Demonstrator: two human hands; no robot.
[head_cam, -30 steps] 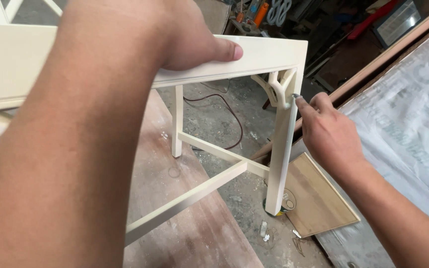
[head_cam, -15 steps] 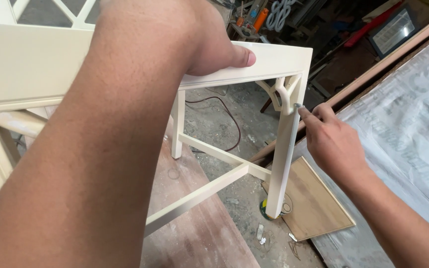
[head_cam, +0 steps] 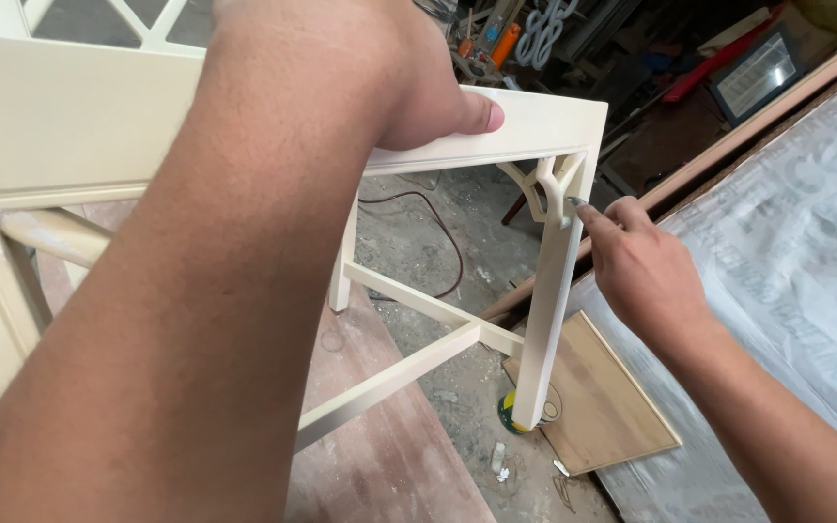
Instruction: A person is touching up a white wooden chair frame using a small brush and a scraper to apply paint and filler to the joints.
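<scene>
1. Far left of the corner leg, the cream table frame fills the view, tipped toward the camera, its flat panel broad and bare. A pale rounded rail sits inside the frame here.

2. Moving in toward the corner leg, the left hand clamps down on the top rail, thumb pressed flat along its edge, fingers closed over the top. That grip looks like the one steadying the whole piece.

3. Below that hand, thin stretchers cross between the legs, joining near the corner leg. They look slim, so I would judge them a poor place to lift from; they could flex or crack at the joints.

4. Now the corner leg itself: straight, square, painted smooth, its foot resting on a round tin beside a wooden board on the dusty floor. Painted wood like this is probably stiff, moderately light, a little slick, and easy to mark.

5. At the top of the corner leg, a curved bracket looks delicate. Keep fingers off it; the rail and the leg are the sound holds.

6. Just right of the corner leg, the right hand pinches something small and grey against the leg's upper edge, fingers curled tight. What it is I cannot tell.
</scene>
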